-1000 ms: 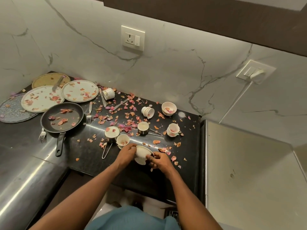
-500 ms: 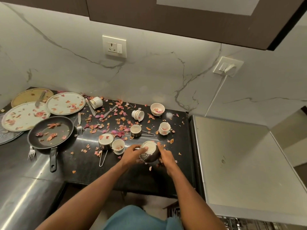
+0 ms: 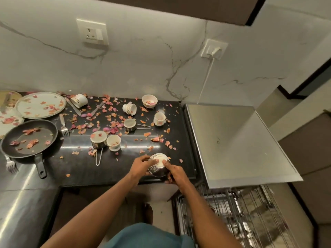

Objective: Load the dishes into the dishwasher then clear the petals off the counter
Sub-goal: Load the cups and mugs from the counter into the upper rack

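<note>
Head view. Landmark: pan (image 3: 29, 140), black, at left edge of counter (image 3: 80, 169), handle toward viewer.

Bowl (image 3: 158, 164), patterned outside and pale inside, tilted, gripped by both hands at near edge of counter, far right of pan. Left hand (image 3: 141, 167) curled round left side of bowl, thumb on the pale surface. Right hand (image 3: 174, 173) curled round right and lower side, one fingertip on the pale surface.

Petals (image 3: 111, 122), pink and orange, strewn over counter right of pan; several inside pan too.

Plate (image 3: 40, 104) just behind pan, petals on it. More plates at frame edge left of pan, cut off. Fork (image 3: 63, 125) just right of pan, tines toward viewer. Second fork (image 3: 10, 164) at near left of pan, on the steel ledge.

Steel cup (image 3: 98, 139) with wire handle right of pan; white cup (image 3: 113, 142) touching it on the far side from pan. Further right, well apart from pan: second steel cup (image 3: 129, 124), tipped cup (image 3: 129, 109), small bowl (image 3: 149, 101) with petals inside, upright cup (image 3: 159, 119). Another tipped cup (image 3: 78, 100) behind and right of pan, near wall.

Dishwasher (image 3: 232, 140): flat steel top far right of pan, beyond counter end. Wire rack (image 3: 250, 212) pulled out below it, nearer viewer.
</note>
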A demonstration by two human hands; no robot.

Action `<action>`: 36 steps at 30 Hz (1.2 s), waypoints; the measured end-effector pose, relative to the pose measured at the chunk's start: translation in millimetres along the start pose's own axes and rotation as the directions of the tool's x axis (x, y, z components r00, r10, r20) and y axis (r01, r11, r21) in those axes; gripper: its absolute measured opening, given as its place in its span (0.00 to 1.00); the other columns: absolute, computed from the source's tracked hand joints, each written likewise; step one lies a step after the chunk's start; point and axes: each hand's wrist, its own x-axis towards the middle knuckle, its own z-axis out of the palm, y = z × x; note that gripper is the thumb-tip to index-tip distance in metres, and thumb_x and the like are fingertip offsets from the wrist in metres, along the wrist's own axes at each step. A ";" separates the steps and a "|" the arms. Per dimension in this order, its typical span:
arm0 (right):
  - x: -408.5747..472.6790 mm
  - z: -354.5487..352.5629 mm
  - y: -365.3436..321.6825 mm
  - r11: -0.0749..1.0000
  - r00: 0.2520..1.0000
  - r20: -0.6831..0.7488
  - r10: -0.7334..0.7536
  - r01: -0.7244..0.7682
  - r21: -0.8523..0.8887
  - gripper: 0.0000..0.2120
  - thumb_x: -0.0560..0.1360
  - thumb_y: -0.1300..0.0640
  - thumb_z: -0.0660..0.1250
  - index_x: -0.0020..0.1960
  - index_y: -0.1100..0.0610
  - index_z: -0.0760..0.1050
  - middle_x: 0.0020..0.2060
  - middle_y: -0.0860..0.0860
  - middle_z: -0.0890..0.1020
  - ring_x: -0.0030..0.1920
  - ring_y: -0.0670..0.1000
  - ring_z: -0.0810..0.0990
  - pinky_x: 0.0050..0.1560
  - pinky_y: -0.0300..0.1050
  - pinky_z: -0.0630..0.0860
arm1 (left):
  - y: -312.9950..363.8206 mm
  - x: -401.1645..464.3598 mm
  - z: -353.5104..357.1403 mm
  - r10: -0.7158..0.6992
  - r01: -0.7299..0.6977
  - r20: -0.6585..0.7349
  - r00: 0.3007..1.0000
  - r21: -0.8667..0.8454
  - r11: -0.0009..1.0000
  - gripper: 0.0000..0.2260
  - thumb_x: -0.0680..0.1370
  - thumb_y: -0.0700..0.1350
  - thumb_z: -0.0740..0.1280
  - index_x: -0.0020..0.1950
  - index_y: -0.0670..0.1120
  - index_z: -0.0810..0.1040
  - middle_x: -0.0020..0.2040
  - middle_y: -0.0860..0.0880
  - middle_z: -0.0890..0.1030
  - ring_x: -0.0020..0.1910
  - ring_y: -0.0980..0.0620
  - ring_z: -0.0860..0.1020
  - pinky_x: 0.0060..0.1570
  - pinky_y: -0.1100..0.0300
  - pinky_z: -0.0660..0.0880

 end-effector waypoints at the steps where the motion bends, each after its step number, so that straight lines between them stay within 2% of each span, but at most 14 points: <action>1: -9.3 -4.9 9.4 1.000 0.999 -0.036 0.013 -0.013 -0.004 0.40 0.66 0.29 0.75 0.56 0.65 0.82 0.38 0.64 0.82 0.39 0.55 0.80 0.46 0.52 0.85 | -9.1 -2.8 7.4 -0.014 0.014 0.002 1.000 0.004 1.000 0.20 0.73 0.45 0.78 0.63 0.43 0.79 0.55 0.44 0.85 0.51 0.47 0.85 0.46 0.52 0.84; 3: -31.5 -17.1 29.5 0.999 0.993 -0.108 0.040 -0.040 0.004 0.39 0.68 0.31 0.74 0.54 0.69 0.82 0.34 0.58 0.78 0.35 0.53 0.77 0.36 0.45 0.81 | -25.1 -12.6 26.2 -0.046 0.046 0.028 0.999 0.013 0.999 0.18 0.73 0.43 0.78 0.60 0.41 0.80 0.53 0.43 0.85 0.49 0.47 0.85 0.41 0.55 0.83; 5: -55.7 -31.2 49.9 0.996 0.979 -0.187 0.079 -0.071 0.053 0.36 0.70 0.35 0.75 0.50 0.71 0.81 0.31 0.57 0.75 0.31 0.53 0.75 0.31 0.42 0.76 | -42.9 -21.2 46.8 -0.080 0.075 0.075 0.994 0.058 0.995 0.15 0.73 0.42 0.78 0.58 0.40 0.81 0.50 0.42 0.86 0.45 0.48 0.85 0.39 0.56 0.82; 7: -77.4 -44.5 70.8 0.988 0.960 -0.249 0.128 -0.103 0.111 0.33 0.71 0.37 0.75 0.49 0.69 0.82 0.32 0.58 0.77 0.33 0.54 0.76 0.34 0.43 0.76 | -59.0 -28.0 67.0 -0.098 0.082 0.122 0.988 0.132 0.988 0.14 0.73 0.41 0.78 0.56 0.38 0.82 0.48 0.41 0.86 0.42 0.48 0.85 0.38 0.55 0.82; 10: -107.4 -58.8 98.0 0.971 0.946 -0.268 0.183 -0.131 0.199 0.26 0.72 0.37 0.75 0.51 0.61 0.85 0.43 0.57 0.86 0.43 0.53 0.84 0.43 0.45 0.83 | -75.9 -34.1 92.7 -0.153 0.109 0.199 0.968 0.216 0.970 0.14 0.73 0.39 0.77 0.56 0.36 0.83 0.48 0.38 0.86 0.37 0.50 0.84 0.32 0.59 0.79; 13: -131.4 -72.5 119.4 0.926 0.934 -0.266 0.240 -0.138 0.352 0.25 0.73 0.40 0.76 0.57 0.61 0.83 0.50 0.58 0.88 0.50 0.58 0.87 0.51 0.54 0.85 | -91.0 -37.1 116.4 -0.216 0.130 0.275 0.937 0.301 0.945 0.14 0.72 0.41 0.79 0.55 0.38 0.83 0.49 0.38 0.86 0.42 0.45 0.85 0.41 0.52 0.82; 15: -145.2 -83.0 129.9 0.887 0.927 -0.269 0.262 -0.122 0.445 0.27 0.73 0.43 0.77 0.60 0.63 0.81 0.52 0.60 0.87 0.52 0.63 0.87 0.55 0.61 0.84 | -98.4 -41.1 135.1 -0.237 0.123 0.298 0.925 0.355 0.927 0.14 0.71 0.42 0.80 0.53 0.39 0.83 0.47 0.40 0.86 0.43 0.45 0.86 0.41 0.52 0.82; 18: -165.3 -100.7 145.5 0.840 0.904 -0.315 0.290 -0.082 0.536 0.27 0.72 0.46 0.79 0.60 0.64 0.81 0.52 0.63 0.86 0.53 0.67 0.85 0.54 0.61 0.84 | -106.6 -48.7 167.0 -0.255 0.104 0.320 0.913 0.422 0.901 0.14 0.70 0.42 0.80 0.51 0.40 0.83 0.44 0.42 0.86 0.41 0.47 0.85 0.36 0.55 0.81; 21: -182.7 -119.8 166.2 0.815 0.886 -0.345 0.310 -0.060 0.577 0.30 0.69 0.45 0.81 0.61 0.64 0.80 0.51 0.63 0.86 0.50 0.66 0.87 0.50 0.58 0.85 | -115.9 -55.1 197.9 -0.258 0.050 0.353 0.900 0.502 0.863 0.14 0.69 0.44 0.81 0.49 0.40 0.83 0.45 0.42 0.86 0.42 0.46 0.85 0.41 0.49 0.84; 23: -196.7 -135.9 181.5 0.803 0.873 -0.372 0.316 -0.037 0.594 0.31 0.69 0.45 0.81 0.61 0.65 0.79 0.50 0.64 0.86 0.50 0.65 0.87 0.53 0.60 0.84 | -127.2 -61.9 221.2 -0.282 0.026 0.386 0.878 0.551 0.834 0.16 0.69 0.46 0.82 0.49 0.39 0.83 0.44 0.41 0.86 0.43 0.45 0.86 0.43 0.46 0.84; 27: -229.3 -171.5 213.3 0.766 0.851 -0.405 0.334 0.005 0.643 0.31 0.69 0.45 0.81 0.59 0.67 0.79 0.51 0.66 0.86 0.51 0.66 0.86 0.56 0.62 0.83 | -145.7 -82.8 271.0 -0.270 -0.063 0.411 0.871 0.638 0.768 0.20 0.68 0.52 0.82 0.45 0.37 0.83 0.36 0.46 0.81 0.35 0.51 0.81 0.35 0.52 0.82; 31: -251.3 -201.7 239.1 0.719 0.825 -0.430 0.366 0.043 0.693 0.32 0.67 0.44 0.82 0.59 0.67 0.81 0.53 0.68 0.84 0.54 0.68 0.85 0.57 0.63 0.83 | -169.7 -91.2 313.3 -0.289 -0.103 0.430 0.855 0.688 0.718 0.23 0.63 0.59 0.82 0.43 0.41 0.83 0.39 0.42 0.84 0.40 0.43 0.85 0.43 0.40 0.83; 34: -265.4 -219.6 253.7 0.705 0.808 -0.445 0.386 0.053 0.707 0.30 0.68 0.45 0.82 0.58 0.68 0.81 0.53 0.68 0.84 0.55 0.69 0.84 0.56 0.62 0.83 | -179.8 -102.7 340.5 -0.301 -0.125 0.446 0.843 0.707 0.697 0.19 0.66 0.55 0.82 0.43 0.42 0.83 0.36 0.45 0.83 0.36 0.45 0.84 0.40 0.43 0.83; 36: -276.2 -229.9 262.7 0.698 0.800 -0.451 0.397 0.056 0.714 0.30 0.68 0.45 0.82 0.58 0.67 0.81 0.52 0.68 0.85 0.55 0.69 0.84 0.57 0.62 0.83 | -187.5 -109.8 357.1 -0.324 -0.120 0.449 0.832 0.718 0.686 0.17 0.67 0.53 0.82 0.45 0.42 0.83 0.39 0.44 0.85 0.39 0.44 0.85 0.40 0.42 0.84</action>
